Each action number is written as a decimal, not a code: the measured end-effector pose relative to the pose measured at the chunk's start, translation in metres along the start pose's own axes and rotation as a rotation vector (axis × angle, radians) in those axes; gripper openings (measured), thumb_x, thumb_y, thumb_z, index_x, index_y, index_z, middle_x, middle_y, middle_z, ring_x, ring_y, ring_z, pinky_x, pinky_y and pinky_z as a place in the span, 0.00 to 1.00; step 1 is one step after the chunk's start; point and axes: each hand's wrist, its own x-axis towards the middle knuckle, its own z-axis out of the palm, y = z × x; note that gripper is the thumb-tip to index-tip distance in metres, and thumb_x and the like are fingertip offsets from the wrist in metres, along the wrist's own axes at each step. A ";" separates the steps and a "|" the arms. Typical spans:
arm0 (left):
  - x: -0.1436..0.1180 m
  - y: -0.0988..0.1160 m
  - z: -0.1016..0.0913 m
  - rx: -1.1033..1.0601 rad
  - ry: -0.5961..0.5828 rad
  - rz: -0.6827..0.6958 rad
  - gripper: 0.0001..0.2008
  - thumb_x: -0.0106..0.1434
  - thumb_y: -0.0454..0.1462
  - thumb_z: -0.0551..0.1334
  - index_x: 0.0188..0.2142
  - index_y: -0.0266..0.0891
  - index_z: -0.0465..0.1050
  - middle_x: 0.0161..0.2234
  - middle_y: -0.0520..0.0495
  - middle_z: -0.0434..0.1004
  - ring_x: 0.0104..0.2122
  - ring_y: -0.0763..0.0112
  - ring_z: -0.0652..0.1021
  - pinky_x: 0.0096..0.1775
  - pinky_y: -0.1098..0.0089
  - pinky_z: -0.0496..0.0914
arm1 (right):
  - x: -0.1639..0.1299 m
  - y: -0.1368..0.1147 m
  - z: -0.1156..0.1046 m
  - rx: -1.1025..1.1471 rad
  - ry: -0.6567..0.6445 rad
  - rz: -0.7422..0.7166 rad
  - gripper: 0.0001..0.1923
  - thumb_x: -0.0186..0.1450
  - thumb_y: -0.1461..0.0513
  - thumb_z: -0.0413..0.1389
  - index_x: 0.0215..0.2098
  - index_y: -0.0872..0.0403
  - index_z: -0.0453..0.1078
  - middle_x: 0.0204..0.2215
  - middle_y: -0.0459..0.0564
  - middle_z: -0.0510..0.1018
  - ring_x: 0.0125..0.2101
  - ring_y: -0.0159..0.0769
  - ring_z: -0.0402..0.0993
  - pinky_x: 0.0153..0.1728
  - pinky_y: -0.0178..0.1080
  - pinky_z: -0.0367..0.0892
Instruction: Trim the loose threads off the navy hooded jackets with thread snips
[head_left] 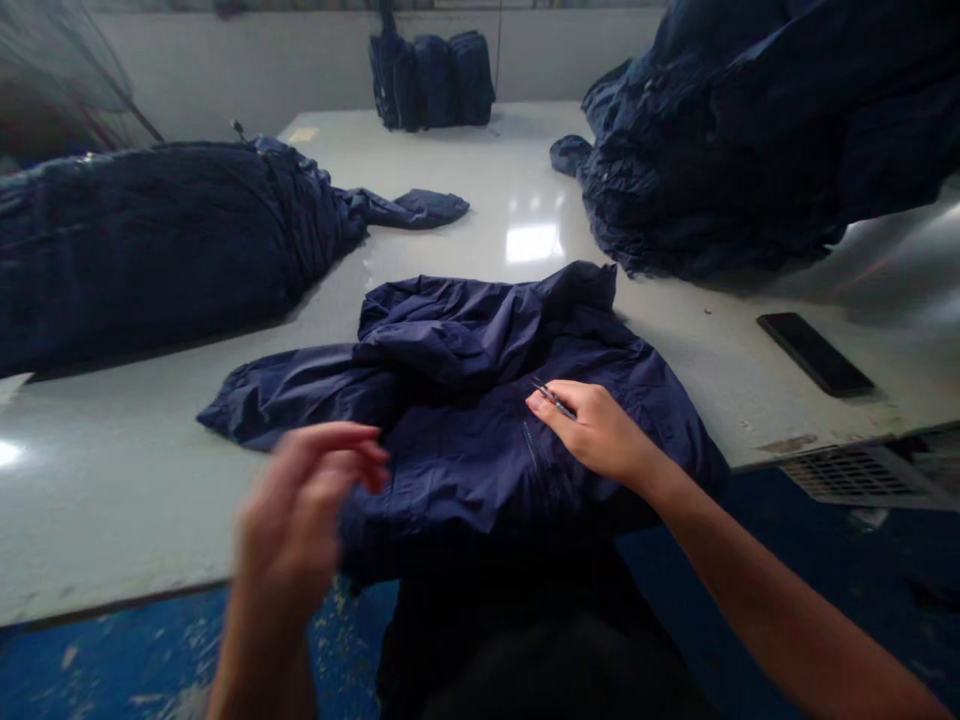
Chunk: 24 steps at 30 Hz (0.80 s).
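Note:
A dark navy garment (457, 460) of thin, crinkled cloth lies spread in front of me, one sleeve-like part (292, 395) stretching to the left. A short zip or seam line (534, 455) shows on it near my right hand. My right hand (600, 430) is closed round small metal thread snips (553, 398), their pointed tips aimed up and left just above the cloth. Raised over the garment's left side, my left hand (307, 500) is smeared by motion. Its fingers are bent, and whether they pinch anything cannot be made out.
A large bundle of navy garments (150, 250) lies on the left of the white table (480, 235). Another big heap (712, 170) rises at the right. Folded navy pieces (433, 82) stand at the far end. A black phone (815, 353) lies near the right edge, above a plastic crate (862, 475).

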 end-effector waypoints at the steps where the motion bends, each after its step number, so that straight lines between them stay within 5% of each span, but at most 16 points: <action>1: 0.010 0.000 0.023 0.037 -0.148 0.114 0.17 0.73 0.47 0.56 0.41 0.44 0.82 0.34 0.47 0.84 0.37 0.61 0.83 0.42 0.66 0.80 | 0.008 0.005 0.001 -0.042 -0.032 -0.048 0.17 0.77 0.58 0.54 0.32 0.54 0.75 0.34 0.53 0.82 0.37 0.42 0.77 0.43 0.43 0.70; 3: 0.048 0.000 0.063 0.140 -0.435 0.355 0.11 0.70 0.43 0.62 0.45 0.45 0.82 0.42 0.47 0.86 0.43 0.59 0.84 0.48 0.64 0.79 | 0.019 0.016 0.004 -0.088 -0.083 -0.127 0.13 0.76 0.61 0.55 0.36 0.55 0.77 0.43 0.58 0.84 0.46 0.47 0.79 0.52 0.46 0.71; 5: 0.106 0.006 0.084 0.247 -0.511 0.463 0.09 0.68 0.38 0.64 0.47 0.45 0.80 0.44 0.46 0.86 0.44 0.58 0.85 0.49 0.64 0.79 | 0.021 0.025 0.008 -0.103 -0.108 -0.161 0.12 0.75 0.62 0.57 0.36 0.55 0.78 0.47 0.60 0.84 0.50 0.49 0.78 0.56 0.48 0.71; 7: 0.171 0.015 0.085 0.279 -0.378 0.421 0.11 0.66 0.36 0.64 0.48 0.41 0.78 0.44 0.43 0.85 0.44 0.57 0.84 0.50 0.63 0.77 | 0.016 0.030 0.010 -0.106 -0.102 -0.172 0.13 0.76 0.62 0.56 0.35 0.55 0.79 0.49 0.61 0.84 0.52 0.49 0.77 0.56 0.50 0.72; 10: 0.236 0.028 0.075 0.335 -0.054 0.337 0.18 0.76 0.33 0.48 0.59 0.31 0.68 0.55 0.30 0.77 0.56 0.49 0.78 0.60 0.53 0.69 | 0.003 0.031 0.011 -0.077 -0.061 -0.161 0.16 0.78 0.62 0.53 0.35 0.55 0.78 0.52 0.62 0.84 0.55 0.49 0.77 0.59 0.51 0.72; 13: 0.229 0.026 0.086 0.385 -0.007 0.365 0.21 0.79 0.38 0.42 0.57 0.31 0.69 0.50 0.32 0.78 0.53 0.50 0.79 0.58 0.53 0.69 | -0.003 0.029 0.008 -0.030 -0.033 -0.149 0.16 0.79 0.60 0.52 0.37 0.55 0.79 0.53 0.61 0.83 0.56 0.47 0.78 0.60 0.49 0.73; 16: 0.186 -0.001 0.108 0.422 -0.206 0.482 0.16 0.72 0.50 0.61 0.46 0.41 0.76 0.43 0.43 0.81 0.47 0.56 0.80 0.51 0.63 0.73 | 0.002 0.033 0.001 -0.042 -0.021 -0.147 0.16 0.78 0.59 0.52 0.39 0.55 0.80 0.56 0.62 0.82 0.60 0.49 0.76 0.63 0.51 0.71; 18: 0.170 -0.028 0.104 0.449 -0.249 0.486 0.16 0.68 0.52 0.65 0.46 0.44 0.78 0.45 0.44 0.82 0.48 0.55 0.79 0.52 0.62 0.74 | 0.008 0.041 -0.007 -0.089 -0.037 -0.128 0.15 0.77 0.59 0.53 0.40 0.56 0.80 0.56 0.63 0.82 0.60 0.51 0.77 0.64 0.53 0.70; 24: 0.201 -0.093 0.012 0.549 0.081 0.205 0.17 0.72 0.43 0.53 0.44 0.35 0.75 0.44 0.31 0.78 0.52 0.38 0.75 0.60 0.39 0.65 | 0.020 0.058 -0.034 -0.138 -0.096 -0.052 0.18 0.78 0.58 0.51 0.43 0.57 0.82 0.49 0.62 0.86 0.52 0.51 0.83 0.58 0.51 0.74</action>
